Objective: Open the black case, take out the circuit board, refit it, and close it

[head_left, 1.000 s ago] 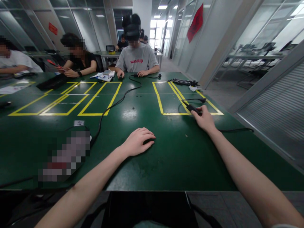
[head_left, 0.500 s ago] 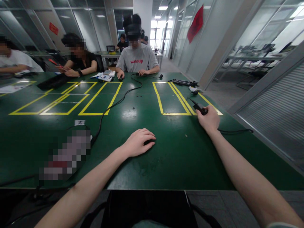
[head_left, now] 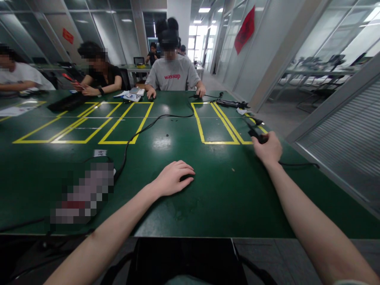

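My left hand (head_left: 175,178) lies palm down on the green table (head_left: 208,206), fingers stretched forward and thumb apart. A dark patch shows between thumb and forefinger; I cannot tell whether it is shadow or a small object. Farther right, my right hand (head_left: 269,148) is closed on a black block with a cable (head_left: 258,136). The block's far end sticks out past my fingertips. From behind that hand a black cord (head_left: 299,164) runs to the right, and a dark plug-like end (head_left: 257,122) lies just beyond it.
Yellow tape rectangles (head_left: 221,143) mark the table. A power strip-like shape (head_left: 86,194), partly blurred out, lies at left with a long black cable (head_left: 127,146). Across sits a person in a grey shirt (head_left: 172,75). A folded black tripod-like item (head_left: 231,103) lies at the back right.
My right hand has moved slightly right with the black block. Across the table, the other person's hand has shifted right, dragging the long cable. My left hand has stayed put.
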`<control>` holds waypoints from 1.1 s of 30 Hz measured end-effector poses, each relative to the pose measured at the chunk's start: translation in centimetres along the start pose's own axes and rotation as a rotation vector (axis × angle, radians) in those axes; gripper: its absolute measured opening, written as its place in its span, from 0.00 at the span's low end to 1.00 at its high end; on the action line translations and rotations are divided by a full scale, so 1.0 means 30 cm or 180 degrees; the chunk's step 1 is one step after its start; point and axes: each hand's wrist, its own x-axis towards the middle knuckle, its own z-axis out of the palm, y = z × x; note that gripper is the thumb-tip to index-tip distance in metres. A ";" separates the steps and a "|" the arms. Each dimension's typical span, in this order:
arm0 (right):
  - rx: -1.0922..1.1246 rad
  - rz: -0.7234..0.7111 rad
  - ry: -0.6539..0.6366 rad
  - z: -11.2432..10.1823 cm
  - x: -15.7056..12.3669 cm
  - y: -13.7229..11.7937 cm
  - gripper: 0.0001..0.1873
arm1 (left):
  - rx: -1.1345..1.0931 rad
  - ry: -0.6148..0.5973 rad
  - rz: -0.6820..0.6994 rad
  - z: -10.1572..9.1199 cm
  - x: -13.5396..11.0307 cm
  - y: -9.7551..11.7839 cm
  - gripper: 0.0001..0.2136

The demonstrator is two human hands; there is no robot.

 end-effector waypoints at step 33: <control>-0.0087 -0.0151 -0.0152 -0.008 0.009 -0.007 0.37 | -0.0012 -0.0040 -0.0017 -0.003 -0.001 0.005 0.08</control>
